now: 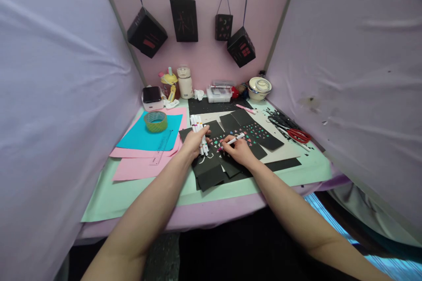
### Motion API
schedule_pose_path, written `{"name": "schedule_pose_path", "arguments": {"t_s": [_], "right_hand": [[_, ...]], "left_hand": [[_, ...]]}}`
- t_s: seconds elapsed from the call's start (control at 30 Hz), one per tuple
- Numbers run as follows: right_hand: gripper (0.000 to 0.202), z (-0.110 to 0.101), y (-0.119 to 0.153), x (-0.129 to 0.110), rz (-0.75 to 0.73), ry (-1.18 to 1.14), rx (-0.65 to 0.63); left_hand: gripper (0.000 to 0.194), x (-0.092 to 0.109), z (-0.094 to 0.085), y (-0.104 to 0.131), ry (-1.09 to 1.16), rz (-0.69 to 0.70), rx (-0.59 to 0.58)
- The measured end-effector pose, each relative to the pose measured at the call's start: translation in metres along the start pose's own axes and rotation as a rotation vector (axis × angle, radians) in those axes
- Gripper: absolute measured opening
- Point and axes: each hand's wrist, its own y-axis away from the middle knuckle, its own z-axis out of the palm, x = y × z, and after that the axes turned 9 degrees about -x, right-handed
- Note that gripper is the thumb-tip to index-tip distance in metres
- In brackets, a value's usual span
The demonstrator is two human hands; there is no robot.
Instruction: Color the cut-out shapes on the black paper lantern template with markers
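Note:
My left hand (195,141) is closed around a bundle of several white marker pens (199,129), over the left part of a black paper cutout (211,171). In my right hand (240,151) a white marker pen (236,138) slants down to the left, its dark pink tip at the black paper. Small shapes in pink, green, blue and white (253,134) spread over the paper's middle and right; some look coloured, others pale. A white curved shape (207,157) shows below my left hand. The fingertips of my right hand partly cover the paper there.
On the left, a tape roll (156,122) and a clear ruler (162,147) lie on blue (132,138) and pink paper (132,170). Red-handled scissors (298,135) and black scraps (280,118) are at the right. Bottles, a plastic box (219,93) and a lidded bowl (260,88) line the back; black boxes (183,19) hang above.

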Motion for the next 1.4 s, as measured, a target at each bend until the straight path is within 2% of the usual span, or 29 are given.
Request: {"name": "schedule_pose_path", "arguments": {"t_s": [0.43,1.4], "right_hand": [[0.018,0.0007,0.0016,-0.0013,0.010,-0.001,-0.038],[0.019,-0.0001,0.0001,-0.0022,0.035,-0.007,0.009]], "left_hand": [[0.028,0.0022,0.0016,0.0023,-0.005,-0.007,0.006],[0.030,0.0024,0.0017,0.0030,0.006,-0.010,0.005]]}}
